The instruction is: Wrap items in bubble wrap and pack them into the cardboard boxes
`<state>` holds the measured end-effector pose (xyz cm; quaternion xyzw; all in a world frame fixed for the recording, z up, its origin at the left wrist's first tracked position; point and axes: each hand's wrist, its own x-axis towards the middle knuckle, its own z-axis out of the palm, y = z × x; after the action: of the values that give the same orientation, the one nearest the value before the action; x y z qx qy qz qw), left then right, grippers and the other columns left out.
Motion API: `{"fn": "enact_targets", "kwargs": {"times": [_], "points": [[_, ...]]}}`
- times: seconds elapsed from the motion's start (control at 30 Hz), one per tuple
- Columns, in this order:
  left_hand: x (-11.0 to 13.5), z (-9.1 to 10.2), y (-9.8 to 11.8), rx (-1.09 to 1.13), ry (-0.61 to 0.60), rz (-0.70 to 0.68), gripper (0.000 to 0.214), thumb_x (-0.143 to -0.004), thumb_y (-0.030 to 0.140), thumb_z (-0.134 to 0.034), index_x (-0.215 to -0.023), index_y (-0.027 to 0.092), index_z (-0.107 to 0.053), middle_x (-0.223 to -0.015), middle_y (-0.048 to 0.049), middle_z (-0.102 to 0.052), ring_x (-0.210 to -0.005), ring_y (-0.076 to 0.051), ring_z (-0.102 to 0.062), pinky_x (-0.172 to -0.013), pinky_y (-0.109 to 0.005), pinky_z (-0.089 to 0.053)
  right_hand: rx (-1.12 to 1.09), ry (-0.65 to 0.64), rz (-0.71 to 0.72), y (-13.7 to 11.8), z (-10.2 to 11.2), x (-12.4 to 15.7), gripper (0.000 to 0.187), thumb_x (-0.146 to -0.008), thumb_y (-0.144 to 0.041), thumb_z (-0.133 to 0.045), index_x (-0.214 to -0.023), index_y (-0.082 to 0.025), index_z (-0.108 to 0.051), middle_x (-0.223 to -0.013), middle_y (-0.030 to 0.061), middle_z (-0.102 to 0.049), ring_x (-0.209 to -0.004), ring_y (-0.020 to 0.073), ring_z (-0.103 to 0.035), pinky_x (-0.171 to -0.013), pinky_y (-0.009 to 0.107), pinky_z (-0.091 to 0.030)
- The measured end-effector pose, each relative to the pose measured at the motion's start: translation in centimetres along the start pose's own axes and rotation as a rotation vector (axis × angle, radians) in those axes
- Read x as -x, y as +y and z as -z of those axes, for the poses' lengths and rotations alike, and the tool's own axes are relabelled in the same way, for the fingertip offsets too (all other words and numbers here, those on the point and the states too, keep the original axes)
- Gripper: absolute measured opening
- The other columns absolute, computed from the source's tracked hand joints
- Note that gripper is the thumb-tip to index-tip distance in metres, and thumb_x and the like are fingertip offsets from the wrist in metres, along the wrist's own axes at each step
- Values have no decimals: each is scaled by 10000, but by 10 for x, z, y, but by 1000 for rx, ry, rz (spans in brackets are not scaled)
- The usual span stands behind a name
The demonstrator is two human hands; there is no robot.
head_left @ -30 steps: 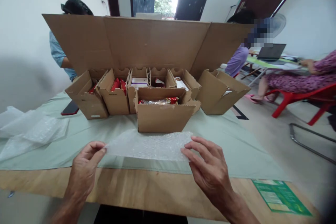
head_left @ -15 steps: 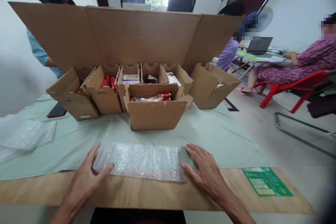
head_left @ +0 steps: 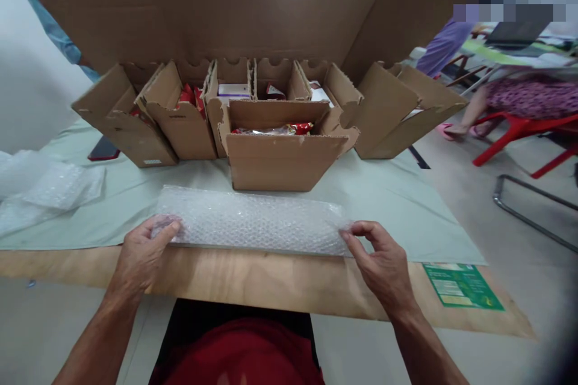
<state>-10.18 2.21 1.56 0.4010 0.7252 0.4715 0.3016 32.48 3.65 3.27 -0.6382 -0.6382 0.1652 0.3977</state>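
Note:
A long strip of clear bubble wrap (head_left: 257, 222) lies flat along the front of the cloth-covered table. My left hand (head_left: 144, 246) grips its left end, thumb on top and fingers partly under the film. At the opposite end, my right hand (head_left: 379, 258) pinches the right edge between thumb and fingers. Just behind the strip stands a cardboard bin (head_left: 275, 162) with shiny red and clear packets inside.
More cardboard bins (head_left: 189, 132) stand in a row before a tall cardboard panel (head_left: 253, 12). Loose bubble wrap (head_left: 58, 183) and a phone (head_left: 103, 149) lie at left. A green card (head_left: 463, 286) is at right. A person sits on a red chair (head_left: 510, 132).
The bubble wrap is now stretched wider and lies flatter. Both hands have closed on its ends, the right one farther right. My view has tipped downward.

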Motion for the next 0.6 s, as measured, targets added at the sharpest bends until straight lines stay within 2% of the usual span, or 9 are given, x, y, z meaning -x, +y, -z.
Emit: {"fn": "enact_targets", "kwargs": {"times": [0.1, 0.23, 0.3, 0.4, 0.5, 0.6], "points": [[1, -2, 4, -49, -62, -15, 333, -722, 520, -722, -837, 210, -757, -879, -41, -775, -871, -236, -702, -824, -335, -535, 64, -65, 5, 9, -4, -5, 228, -884, -430, -601, -973, -229, -657, -887, 52, -748, -835, 236, -715, -807, 372, -555], [8, -5, 17, -160, -121, -78, 266, -716, 467, -683, -760, 208, -729, -735, -13, -729, -714, -209, -656, -685, -309, -509, 207, -172, 75, 23, -24, -9, 507, -829, -493, -626, -1247, -207, -646, -940, 74, -771, -866, 289, -732, -796, 442, -553], [9, -6, 23, -157, -132, -93, 243, -702, 448, -693, -736, 209, -727, -712, -8, -725, -698, -207, -656, -673, -302, -509, 221, -200, 109, 20, -33, -12, 495, -839, -495, -602, -1240, -213, -666, -875, 62, -766, -812, 295, -730, -773, 465, -557], [7, -4, 30, -119, -92, -124, 272, -738, 450, -660, -806, 200, -743, -792, -30, -760, -766, -221, -690, -717, -310, -529, 144, -273, 136, 2, -39, -16, 385, -858, -479, -603, -1141, -247, -722, -802, 40, -757, -748, 273, -724, -755, 453, -581], [1, 3, 38, -85, 32, -155, 290, -798, 463, -620, -851, 197, -720, -811, -40, -749, -776, -215, -678, -732, -315, -520, -24, -294, 109, -23, -41, -20, 329, -869, -491, -652, -1090, -262, -740, -854, 41, -769, -754, 237, -729, -716, 378, -605], [-1, 6, 46, -75, 125, -194, 266, -831, 463, -617, -862, 210, -693, -790, -26, -718, -766, -202, -652, -737, -313, -506, -203, -279, 72, -49, -60, -24, 336, -878, -495, -674, -1084, -237, -734, -855, 50, -756, -742, 215, -722, -704, 347, -616]]}}
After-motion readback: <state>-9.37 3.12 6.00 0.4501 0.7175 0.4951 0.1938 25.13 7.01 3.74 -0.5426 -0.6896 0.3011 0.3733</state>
